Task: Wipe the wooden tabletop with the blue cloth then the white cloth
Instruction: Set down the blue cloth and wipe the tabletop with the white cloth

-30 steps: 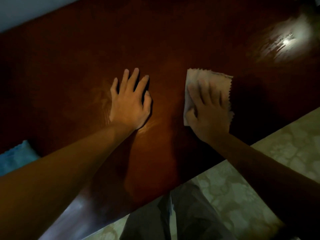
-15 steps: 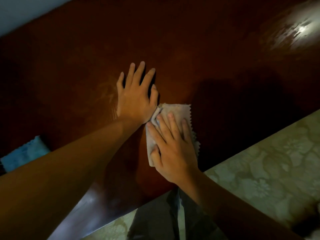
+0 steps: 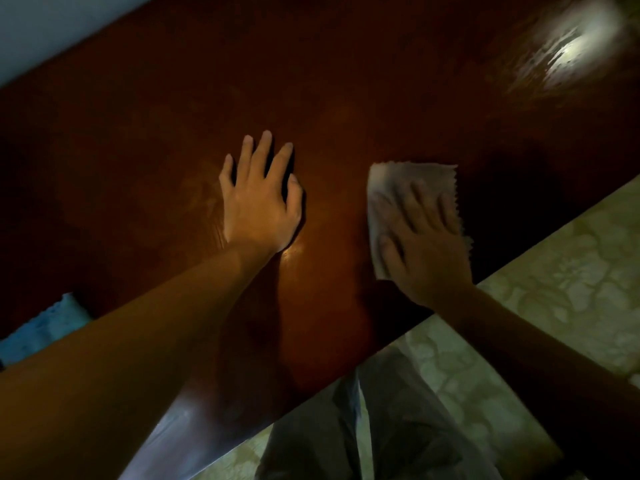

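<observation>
Now we are on the second step: our right hand [image 3: 427, 244] presses the white cloth [image 3: 408, 188] flat on the wooden tabletop [image 3: 346, 81], fingers spread, beside our flat left hand [image 3: 259, 206]; the blue cloth [image 3: 45, 327] lies well apart from that hand. Next, probably sweep on.

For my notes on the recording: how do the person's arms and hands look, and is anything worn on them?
Both forearms are bare, with no sleeves in view. The left hand and right hand show no gloves, rings or watch. The dim light and blur hide finer detail.
</observation>
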The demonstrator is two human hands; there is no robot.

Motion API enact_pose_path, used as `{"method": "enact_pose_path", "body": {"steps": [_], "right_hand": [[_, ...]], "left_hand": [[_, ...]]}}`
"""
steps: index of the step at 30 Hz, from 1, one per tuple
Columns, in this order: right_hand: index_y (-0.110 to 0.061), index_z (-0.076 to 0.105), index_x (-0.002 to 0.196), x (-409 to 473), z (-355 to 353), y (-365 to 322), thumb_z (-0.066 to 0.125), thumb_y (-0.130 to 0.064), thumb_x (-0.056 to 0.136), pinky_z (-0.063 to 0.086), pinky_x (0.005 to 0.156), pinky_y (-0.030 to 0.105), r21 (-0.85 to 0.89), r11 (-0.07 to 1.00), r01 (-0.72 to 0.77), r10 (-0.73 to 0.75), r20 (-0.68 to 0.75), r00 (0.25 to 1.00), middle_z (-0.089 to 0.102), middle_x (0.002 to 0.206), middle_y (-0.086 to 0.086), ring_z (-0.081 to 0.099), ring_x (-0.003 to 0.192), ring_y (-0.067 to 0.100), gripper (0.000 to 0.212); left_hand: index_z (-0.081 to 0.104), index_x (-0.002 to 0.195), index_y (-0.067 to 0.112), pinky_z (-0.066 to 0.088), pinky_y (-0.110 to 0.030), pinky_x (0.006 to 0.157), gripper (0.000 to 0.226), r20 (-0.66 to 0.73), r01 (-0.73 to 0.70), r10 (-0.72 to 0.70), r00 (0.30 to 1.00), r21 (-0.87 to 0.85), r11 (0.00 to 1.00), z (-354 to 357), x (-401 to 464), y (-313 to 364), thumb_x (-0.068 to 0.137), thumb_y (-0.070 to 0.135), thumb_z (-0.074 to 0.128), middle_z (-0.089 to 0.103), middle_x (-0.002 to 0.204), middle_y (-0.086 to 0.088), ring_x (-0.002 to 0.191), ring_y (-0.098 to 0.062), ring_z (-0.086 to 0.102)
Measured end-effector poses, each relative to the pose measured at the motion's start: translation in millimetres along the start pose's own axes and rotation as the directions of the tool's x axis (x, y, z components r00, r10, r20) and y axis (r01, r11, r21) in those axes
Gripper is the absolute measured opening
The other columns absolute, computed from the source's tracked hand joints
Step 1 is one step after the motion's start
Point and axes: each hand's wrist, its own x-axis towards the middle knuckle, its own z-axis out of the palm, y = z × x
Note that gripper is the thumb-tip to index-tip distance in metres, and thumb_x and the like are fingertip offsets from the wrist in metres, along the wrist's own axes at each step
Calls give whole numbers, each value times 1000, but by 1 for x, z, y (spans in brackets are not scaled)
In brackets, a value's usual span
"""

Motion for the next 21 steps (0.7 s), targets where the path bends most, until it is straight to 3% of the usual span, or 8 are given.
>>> {"method": "enact_pose_path", "body": {"steps": [7, 13, 17, 21], "right_hand": [[-22, 28, 160, -5, 3, -5, 26, -43, 103, 13, 124, 51, 5, 996, -90, 90, -51, 995, 24, 166, 12, 14, 155, 33, 61], [-21, 30, 159, -41, 16, -61, 36, -44, 102, 13, 124, 52, 4, 996, 88, -87, -45, 995, 28, 164, 15, 16, 154, 37, 62], [-21, 41, 154, -63, 22, -99, 48, -40, 97, 15, 124, 52, 130, 965, 228, -222, -59, 973, 32, 164, 9, 15, 155, 34, 60], [-21, 45, 152, -66, 23, -101, 47, -40, 97, 14, 125, 53, 76, 960, 269, -264, -65, 962, 32, 163, 10, 18, 155, 33, 59]], "left_hand": [[41, 149, 22, 9, -50, 121, 49, -14, -2, 2, 1000, -10, 1000, 0, 0, 0, 103, 38, 34, 31, 160, -7, 151, -26, 16], [40, 149, 23, 10, -51, 121, 49, -9, -7, 7, 1000, 6, 1000, 1, -1, 0, 103, 39, 33, 30, 160, -7, 151, -25, 16], [41, 148, 22, 13, -51, 120, 49, -34, -11, 12, 999, 21, 1000, 1, -1, 0, 103, 39, 32, 33, 159, -8, 150, -26, 20], [40, 149, 21, 11, -51, 120, 50, -13, -23, 24, 1000, 41, 999, 0, -1, 2, 103, 38, 32, 32, 159, -9, 150, -28, 18]]}}
